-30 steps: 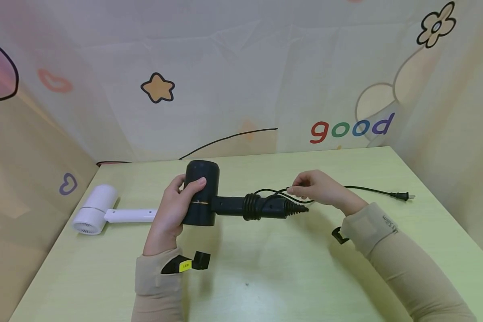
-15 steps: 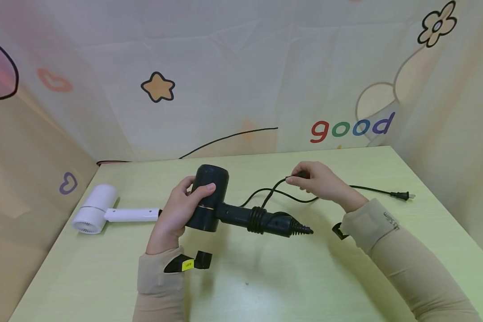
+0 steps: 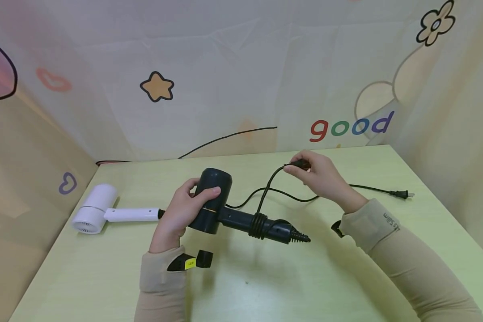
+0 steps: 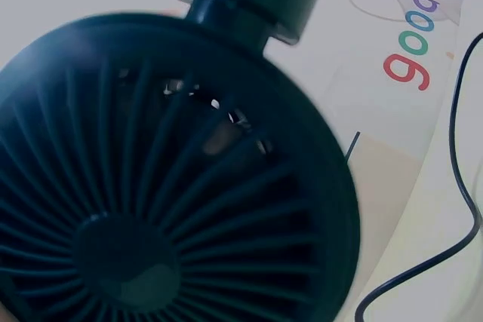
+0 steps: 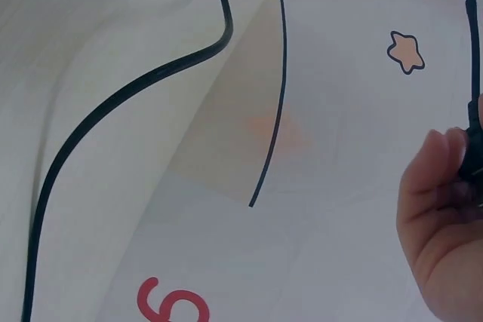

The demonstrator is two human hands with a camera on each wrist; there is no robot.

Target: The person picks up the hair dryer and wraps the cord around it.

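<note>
My left hand (image 3: 181,208) grips the barrel of a black hair dryer (image 3: 214,201), thumb across its side. The dryer is held above the table, handle pointing right and slightly down. Several turns of its black cord (image 3: 258,225) are wound round the handle. From them the free end rises to my right hand (image 3: 321,175), which pinches it by the black plug (image 3: 299,164), partly hidden by the fingers. The dryer's round grille (image 4: 128,262) fills much of the left wrist view. At the right edge of the right wrist view, curled fingers (image 5: 434,171) hold the plug.
A white hair dryer (image 3: 96,206) lies on the pale table (image 3: 265,286) at the left. Another black cord (image 3: 294,197) runs behind the held dryer to a two-pin plug (image 3: 400,194) at the right. A printed curtain (image 3: 225,80) hangs behind the table.
My right hand has risen, drawing the cord's plug end up and away from the handle. The black dryer has moved slightly right and its handle has tilted downward.
</note>
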